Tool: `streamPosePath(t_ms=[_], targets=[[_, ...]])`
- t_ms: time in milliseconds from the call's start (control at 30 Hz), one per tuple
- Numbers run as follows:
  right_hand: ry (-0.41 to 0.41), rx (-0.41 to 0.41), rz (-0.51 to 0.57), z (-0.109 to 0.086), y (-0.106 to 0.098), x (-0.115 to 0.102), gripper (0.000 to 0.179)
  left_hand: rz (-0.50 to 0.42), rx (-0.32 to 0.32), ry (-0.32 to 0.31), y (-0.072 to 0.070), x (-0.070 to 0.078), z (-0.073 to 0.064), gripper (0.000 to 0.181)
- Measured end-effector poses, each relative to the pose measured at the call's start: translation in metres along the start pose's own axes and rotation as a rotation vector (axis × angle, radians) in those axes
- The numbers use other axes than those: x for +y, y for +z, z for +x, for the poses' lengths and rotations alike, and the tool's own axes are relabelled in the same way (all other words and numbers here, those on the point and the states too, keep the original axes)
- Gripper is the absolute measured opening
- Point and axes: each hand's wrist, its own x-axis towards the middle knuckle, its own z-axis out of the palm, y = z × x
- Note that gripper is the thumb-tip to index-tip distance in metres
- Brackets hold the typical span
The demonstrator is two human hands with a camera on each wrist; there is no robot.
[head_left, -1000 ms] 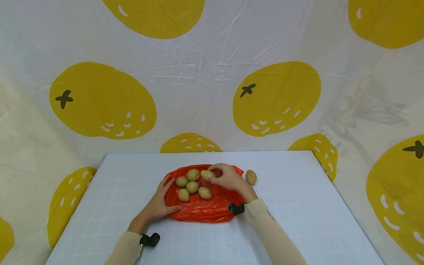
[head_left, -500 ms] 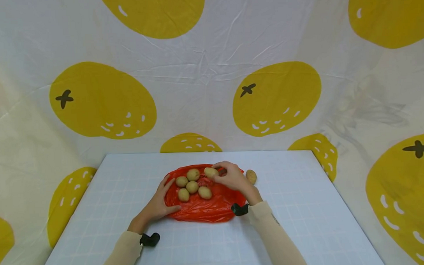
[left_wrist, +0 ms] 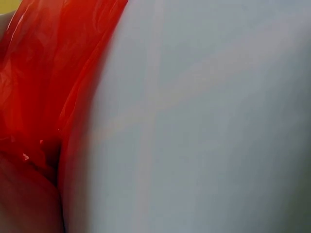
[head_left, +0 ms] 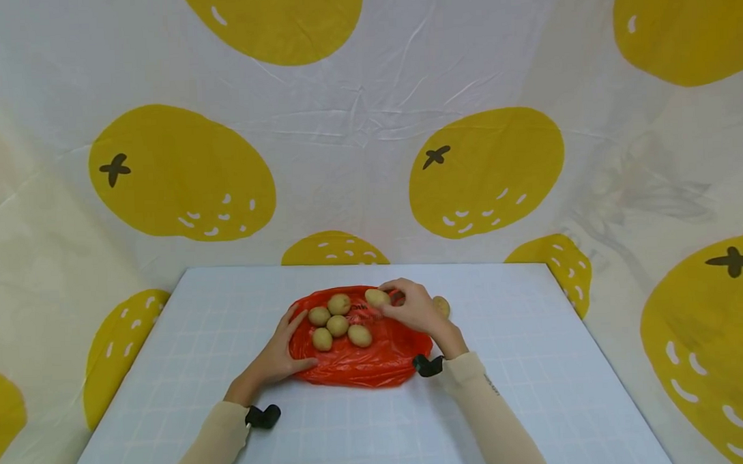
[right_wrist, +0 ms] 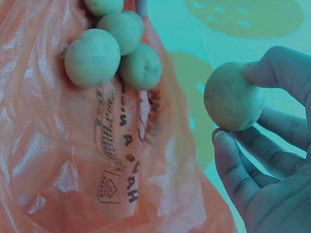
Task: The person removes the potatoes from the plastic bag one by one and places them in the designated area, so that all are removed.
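Observation:
A red plastic bag point(head_left: 376, 368) lies flat on the table. Several potatoes point(head_left: 337, 325) sit bunched on its left half. My right hand point(head_left: 416, 309) pinches another potato point(right_wrist: 233, 96) between thumb and fingertips; in the right wrist view it is held off the bag, beyond its edge. My left hand point(head_left: 280, 351) rests on the bag's left side, fingers spread and thumb along the near edge. Just past my right hand lies a single potato point(head_left: 442, 304) on the table, partly hidden by that hand. The left wrist view shows mostly bag point(left_wrist: 53, 63) and tabletop.
The pale checked tabletop point(head_left: 517, 363) extends around the bag on all sides. Behind it hangs a white cloth point(head_left: 345, 171) printed with large yellow fruit. Dark print point(right_wrist: 129, 145) marks the bag's surface.
My right hand has lifted its potato away from the bunch, moving right and slightly up in the head view. It now covers more of the single potato. My left hand stays put.

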Motion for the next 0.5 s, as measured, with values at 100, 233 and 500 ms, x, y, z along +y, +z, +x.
streamPosePath(t_ms=[100,233,500], targets=[[-0.012,0.007,0.002,0.0,-0.003,0.001,0.033,0.001,0.001,0.007,-0.001,0.0,0.0,0.11],[-0.005,0.014,0.004,0.0,-0.008,0.001,0.033,0.004,0.003,0.009,-0.001,-0.001,0.0,0.111],[0.01,0.028,-0.014,0.0,-0.018,0.001,0.033,0.006,-0.005,0.01,0.0,-0.002,0.001,0.11]])
